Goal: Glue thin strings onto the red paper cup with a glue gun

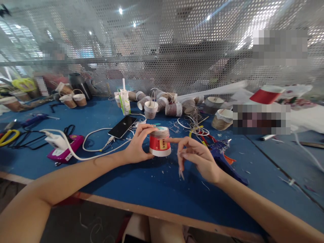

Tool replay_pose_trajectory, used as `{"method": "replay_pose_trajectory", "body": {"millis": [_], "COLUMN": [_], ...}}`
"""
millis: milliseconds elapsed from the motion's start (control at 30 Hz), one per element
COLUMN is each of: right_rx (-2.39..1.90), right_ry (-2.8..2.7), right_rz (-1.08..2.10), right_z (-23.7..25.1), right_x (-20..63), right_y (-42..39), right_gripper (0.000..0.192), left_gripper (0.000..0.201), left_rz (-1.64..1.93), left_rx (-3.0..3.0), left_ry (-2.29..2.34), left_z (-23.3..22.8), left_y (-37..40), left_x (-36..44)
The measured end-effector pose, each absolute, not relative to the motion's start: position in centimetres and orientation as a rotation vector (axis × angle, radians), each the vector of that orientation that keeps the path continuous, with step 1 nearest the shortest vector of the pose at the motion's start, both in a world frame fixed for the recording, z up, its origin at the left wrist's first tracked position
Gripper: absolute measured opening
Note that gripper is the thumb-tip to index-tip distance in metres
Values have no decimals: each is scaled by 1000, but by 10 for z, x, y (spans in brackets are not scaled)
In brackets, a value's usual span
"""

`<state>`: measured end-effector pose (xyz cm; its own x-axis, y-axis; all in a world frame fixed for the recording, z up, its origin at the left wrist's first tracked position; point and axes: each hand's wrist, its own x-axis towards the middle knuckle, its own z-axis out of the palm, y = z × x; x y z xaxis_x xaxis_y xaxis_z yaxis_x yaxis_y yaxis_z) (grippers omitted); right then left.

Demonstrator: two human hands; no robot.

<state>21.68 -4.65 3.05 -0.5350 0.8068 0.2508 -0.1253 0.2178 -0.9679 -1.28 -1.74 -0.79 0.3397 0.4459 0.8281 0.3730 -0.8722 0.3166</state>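
A red and white paper cup (159, 144) is held upside down just above the blue table, its narrow end at the top. Greyish cord (160, 133) is wound around that upper part, above a yellow printed label. My left hand (138, 143) is closed on the cup, fingers over the top and thumb at the lower rim. From the right, my right hand (196, 157) reaches its outstretched index finger to the cup's side, near the cord's lower edge. Its other fingers hang loosely bent, with long pale nails; I make out nothing held in them.
Several cord-wrapped cups (173, 109) lie behind, beside a drink carton (125, 102) with a straw. A phone (123, 127) and white cable lie left, near a purple power strip (66, 148). A blue glue gun (222, 152) lies right. A perforated metal screen (152, 60) stands behind.
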Motion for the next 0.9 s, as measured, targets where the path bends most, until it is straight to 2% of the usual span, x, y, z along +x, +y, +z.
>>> {"method": "replay_pose_trajectory", "body": {"millis": [367, 633, 900], "right_rx": [-562, -572, -516], "right_ry": [-1266, -1257, -1296], "right_rz": [1661, 1582, 1733], "right_z": [41, 41, 43], "right_x": [218, 218, 218], "right_y": [-38, -38, -44], "right_gripper": [9, 12, 13], "left_gripper": [72, 73, 77], "left_rz": [1516, 1540, 1532], "left_rx": [2300, 2321, 2303], "left_ry": [517, 444, 379], "left_z": [-16, -14, -16], "left_y": [-15, -14, -12], "left_x": [-16, -15, -15]}}
